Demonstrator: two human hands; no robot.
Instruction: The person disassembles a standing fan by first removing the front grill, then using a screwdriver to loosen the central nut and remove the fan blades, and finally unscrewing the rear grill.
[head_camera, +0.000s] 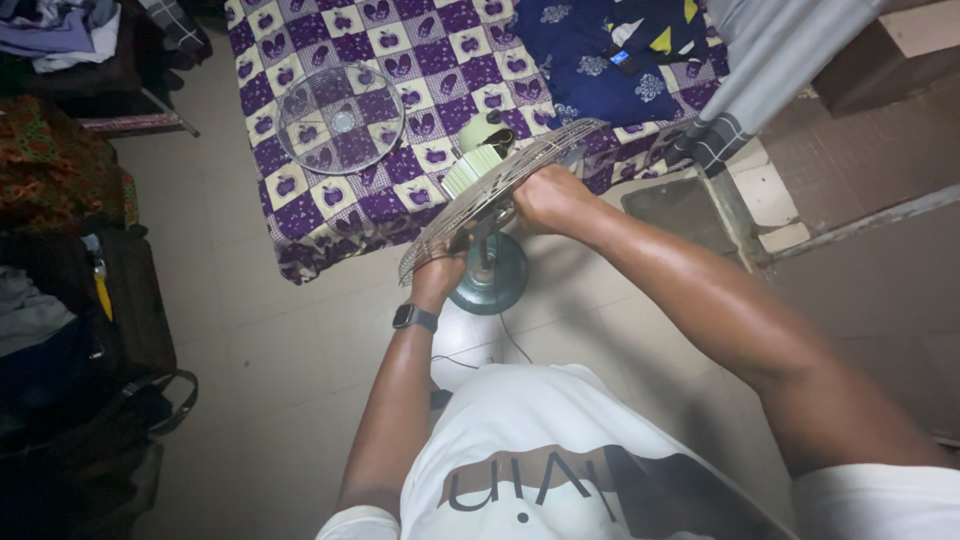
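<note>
Fan stands on the tiled floor at the bed's near edge. Left hand closed on the lower rim of the wire fan guard; right hand clasped on its upper middle. Step looks like seating the guard; next needs alignment. A second round grille lies on the checkered purple bedspread. Dim, cluttered room.

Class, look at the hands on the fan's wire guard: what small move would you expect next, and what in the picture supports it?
Probably easing the wire guard off the fan: the left hand grips its lower rim, the right hand its middle, and another guard already lies on the bed.
</note>
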